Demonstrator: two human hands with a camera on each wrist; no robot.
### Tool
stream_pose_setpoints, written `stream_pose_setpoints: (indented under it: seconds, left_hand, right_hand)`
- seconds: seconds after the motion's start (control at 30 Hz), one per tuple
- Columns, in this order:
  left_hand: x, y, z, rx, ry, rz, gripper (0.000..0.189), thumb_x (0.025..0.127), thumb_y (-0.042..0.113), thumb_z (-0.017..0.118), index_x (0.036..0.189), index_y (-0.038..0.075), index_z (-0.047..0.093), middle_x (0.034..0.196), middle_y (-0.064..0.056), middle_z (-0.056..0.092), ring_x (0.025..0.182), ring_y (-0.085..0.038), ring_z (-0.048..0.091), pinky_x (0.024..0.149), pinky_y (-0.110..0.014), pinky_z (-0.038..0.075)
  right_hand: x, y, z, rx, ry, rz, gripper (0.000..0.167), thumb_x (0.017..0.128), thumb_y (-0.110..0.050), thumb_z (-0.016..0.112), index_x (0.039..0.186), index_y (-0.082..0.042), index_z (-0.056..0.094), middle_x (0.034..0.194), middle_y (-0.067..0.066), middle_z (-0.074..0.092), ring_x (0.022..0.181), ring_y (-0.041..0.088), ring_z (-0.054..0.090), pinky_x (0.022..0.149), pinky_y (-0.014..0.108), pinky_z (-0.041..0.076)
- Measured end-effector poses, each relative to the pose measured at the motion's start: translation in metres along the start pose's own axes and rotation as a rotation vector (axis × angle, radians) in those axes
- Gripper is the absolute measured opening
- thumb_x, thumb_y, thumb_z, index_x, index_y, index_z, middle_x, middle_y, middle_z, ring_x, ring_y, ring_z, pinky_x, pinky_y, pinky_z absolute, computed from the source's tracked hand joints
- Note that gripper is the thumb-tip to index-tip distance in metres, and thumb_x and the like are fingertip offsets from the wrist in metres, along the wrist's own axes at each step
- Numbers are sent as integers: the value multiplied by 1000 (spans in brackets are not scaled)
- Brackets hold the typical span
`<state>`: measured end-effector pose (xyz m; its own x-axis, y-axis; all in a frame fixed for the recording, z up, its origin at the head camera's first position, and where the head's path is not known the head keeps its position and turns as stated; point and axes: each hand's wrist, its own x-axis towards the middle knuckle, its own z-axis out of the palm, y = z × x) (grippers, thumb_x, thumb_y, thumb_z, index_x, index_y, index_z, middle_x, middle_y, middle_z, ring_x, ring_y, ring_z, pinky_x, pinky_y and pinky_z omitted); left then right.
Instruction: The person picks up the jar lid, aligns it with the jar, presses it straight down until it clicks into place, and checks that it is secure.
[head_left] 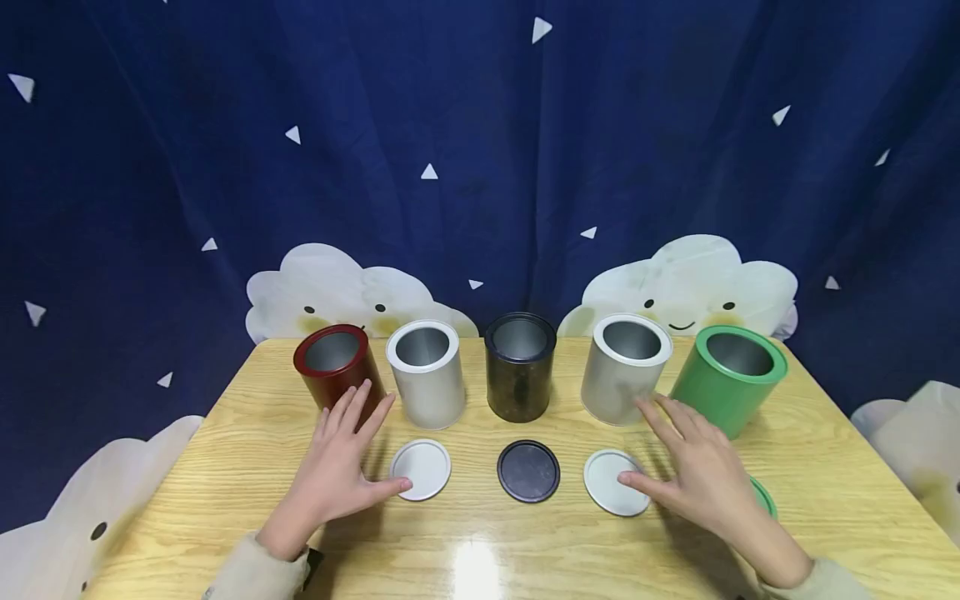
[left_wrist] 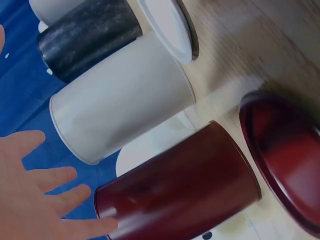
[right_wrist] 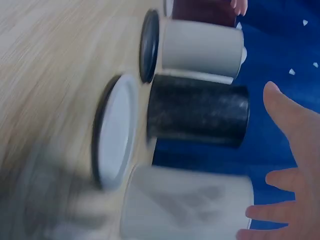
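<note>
My left hand [head_left: 337, 475], fingers spread, hovers in front of the dark red tin [head_left: 333, 379] and holds nothing. Its thumb overlaps the left white lid [head_left: 427, 471] in the head view. A dark red lid [left_wrist: 287, 160], hidden by that hand from above, shows in the left wrist view. Over on the right, my right hand [head_left: 701, 479] is likewise spread with nothing in it, near the right white tin [head_left: 617, 387] and the green tin [head_left: 716, 392]. Its thumb overlaps the right white lid [head_left: 607, 483], and the hand partly covers a green lid [head_left: 763, 497].
Between them stand another white tin [head_left: 435, 392] and a black tin [head_left: 519, 387], both lidless. A black lid [head_left: 528, 472] lies before the black one. All sit on a wooden table [head_left: 225, 467], backed by a blue curtain [head_left: 480, 125] with cloud pictures.
</note>
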<state>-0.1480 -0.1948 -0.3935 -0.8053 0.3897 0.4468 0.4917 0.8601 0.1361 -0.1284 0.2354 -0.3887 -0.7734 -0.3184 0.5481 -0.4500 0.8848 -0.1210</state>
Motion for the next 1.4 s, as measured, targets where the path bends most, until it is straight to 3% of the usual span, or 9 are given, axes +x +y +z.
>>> stream_pose_setpoints:
  seconds: [0.2, 0.47, 0.63, 0.9, 1.2, 1.4]
  left_hand:
    - [-4, -7, -6, -96, 82, 64, 101, 54, 56, 77, 138, 15, 39, 134, -18, 38, 120, -38, 36, 89, -55, 34]
    - [-10, -15, -17, -153, 58, 50, 99, 54, 49, 82, 139, 18, 39, 126, -15, 43, 114, -29, 39, 82, -50, 40]
    - [-14, -24, -22, -210, 37, 49, 95, 56, 43, 83, 138, 20, 41, 121, -9, 44, 109, -27, 41, 80, -47, 39]
    - [-23, -40, -26, -293, 13, -10, 86, 58, 35, 85, 133, 20, 48, 119, -7, 45, 109, -24, 37, 79, -49, 37]
    - [-30, -54, -26, -340, 68, 10, 73, 47, 21, 89, 114, 11, 59, 115, -10, 50, 108, -19, 37, 82, -32, 31]
    - [-36, -65, -27, -334, 36, 10, 78, 48, 21, 89, 118, 13, 56, 117, -8, 49, 109, -19, 36, 82, -36, 31]
  right_hand:
    - [12, -18, 3, 85, -15, -33, 85, 61, -54, 75, 129, -10, 50, 117, 16, 54, 102, 36, 51, 77, 54, 40]
    - [28, -42, 13, 138, -62, -64, 75, 62, -49, 76, 123, -8, 57, 111, 12, 58, 99, 32, 54, 78, 50, 43]
    - [38, -57, 22, 174, -78, -113, 74, 62, -51, 76, 120, -9, 60, 109, 10, 59, 98, 29, 56, 78, 46, 44]
    - [54, -81, 35, 251, -140, -148, 71, 64, -51, 75, 121, -11, 59, 109, 6, 58, 99, 24, 55, 76, 40, 46]
    - [71, -112, 51, 317, -222, -155, 67, 68, -51, 72, 120, -12, 60, 110, 5, 58, 100, 23, 55, 78, 40, 46]
    - [81, -134, 69, 367, -263, -168, 66, 67, -51, 73, 118, -11, 61, 106, 1, 58, 96, 19, 55, 75, 35, 46]
